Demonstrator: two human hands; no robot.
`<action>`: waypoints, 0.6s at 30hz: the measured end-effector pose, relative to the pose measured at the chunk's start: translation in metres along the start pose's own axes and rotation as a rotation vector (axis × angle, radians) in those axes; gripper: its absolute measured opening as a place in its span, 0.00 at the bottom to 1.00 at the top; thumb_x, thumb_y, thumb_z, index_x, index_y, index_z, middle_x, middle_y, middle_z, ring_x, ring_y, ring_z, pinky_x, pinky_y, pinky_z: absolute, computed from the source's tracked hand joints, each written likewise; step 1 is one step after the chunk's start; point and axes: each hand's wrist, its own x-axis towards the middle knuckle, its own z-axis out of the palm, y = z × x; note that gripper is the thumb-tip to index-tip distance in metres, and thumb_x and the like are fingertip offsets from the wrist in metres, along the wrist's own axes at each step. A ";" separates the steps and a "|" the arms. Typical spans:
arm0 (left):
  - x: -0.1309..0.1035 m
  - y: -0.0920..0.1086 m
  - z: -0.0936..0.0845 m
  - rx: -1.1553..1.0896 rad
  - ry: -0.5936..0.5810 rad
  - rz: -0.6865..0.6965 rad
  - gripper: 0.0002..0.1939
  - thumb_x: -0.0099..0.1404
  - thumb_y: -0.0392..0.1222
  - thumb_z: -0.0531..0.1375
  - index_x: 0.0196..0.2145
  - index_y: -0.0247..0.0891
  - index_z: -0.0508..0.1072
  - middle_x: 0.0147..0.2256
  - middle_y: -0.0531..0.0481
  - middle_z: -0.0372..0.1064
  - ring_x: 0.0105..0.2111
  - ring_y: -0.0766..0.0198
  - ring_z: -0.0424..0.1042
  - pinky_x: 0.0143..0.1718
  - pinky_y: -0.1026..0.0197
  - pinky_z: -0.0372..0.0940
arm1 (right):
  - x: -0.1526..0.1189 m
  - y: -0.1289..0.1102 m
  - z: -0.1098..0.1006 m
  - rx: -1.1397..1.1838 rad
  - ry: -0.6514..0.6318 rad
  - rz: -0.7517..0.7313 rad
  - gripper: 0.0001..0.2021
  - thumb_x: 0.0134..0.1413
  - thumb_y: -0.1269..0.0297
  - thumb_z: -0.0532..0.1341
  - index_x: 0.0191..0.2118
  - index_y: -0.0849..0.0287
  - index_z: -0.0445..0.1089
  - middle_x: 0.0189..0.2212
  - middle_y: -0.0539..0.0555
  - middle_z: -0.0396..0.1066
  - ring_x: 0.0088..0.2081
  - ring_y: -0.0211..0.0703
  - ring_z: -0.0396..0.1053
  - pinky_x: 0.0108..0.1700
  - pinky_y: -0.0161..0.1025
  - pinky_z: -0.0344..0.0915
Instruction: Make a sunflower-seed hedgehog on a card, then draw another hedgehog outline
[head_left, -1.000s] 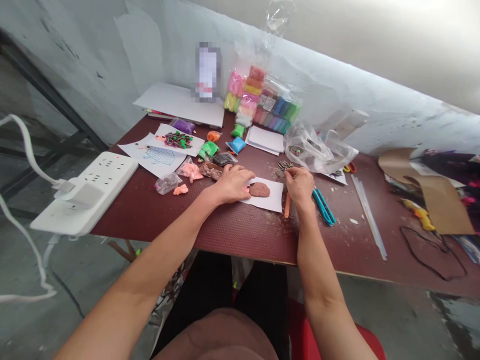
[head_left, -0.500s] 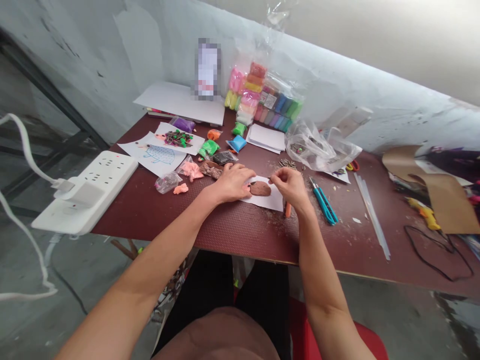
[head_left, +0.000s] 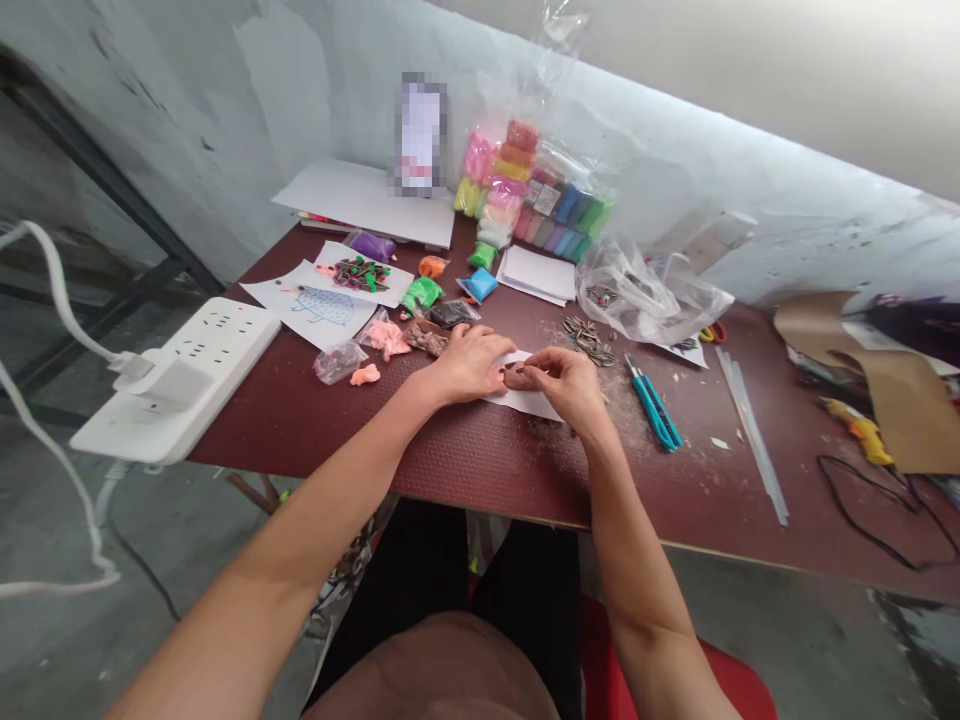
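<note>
"Where's the brown lump point(head_left: 514, 380)?"

"Almost mid-frame, on white paper point(head_left: 531, 403), mostly hidden by the right hand point(head_left: 568, 388)."

"How's that hand set?"

"Thumb and fingertips pinched together at the lump (whether anything sits between them is too small to tell)."

"And the left hand point(head_left: 472, 366)?"

"Fingers bent over the paper's left end, close by the lump; I can't tell whether it grips."

"Nearby?"

"Seed-like pieces point(head_left: 590, 343) right of centre; a turquoise tool point(head_left: 657, 408) farther right."

No legible text. White label point(head_left: 545, 198) on wrapped colour pack point(head_left: 568, 204): too small to read. Upright panel point(head_left: 420, 135): pixelated, unreadable.
</note>
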 end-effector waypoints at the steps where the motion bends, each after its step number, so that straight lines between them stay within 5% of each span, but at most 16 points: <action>1: 0.000 0.000 0.000 0.002 0.000 -0.001 0.24 0.60 0.40 0.62 0.55 0.40 0.73 0.57 0.42 0.73 0.63 0.45 0.63 0.63 0.44 0.52 | 0.000 -0.001 0.001 -0.020 0.004 0.019 0.09 0.53 0.61 0.64 0.35 0.58 0.81 0.29 0.51 0.79 0.31 0.40 0.71 0.37 0.36 0.61; 18: 0.001 -0.004 0.004 -0.001 0.022 0.026 0.19 0.63 0.40 0.59 0.52 0.41 0.74 0.54 0.43 0.75 0.61 0.45 0.64 0.62 0.44 0.52 | -0.002 -0.025 0.009 -0.341 -0.033 0.110 0.10 0.56 0.59 0.62 0.32 0.55 0.80 0.30 0.53 0.80 0.34 0.46 0.74 0.38 0.38 0.60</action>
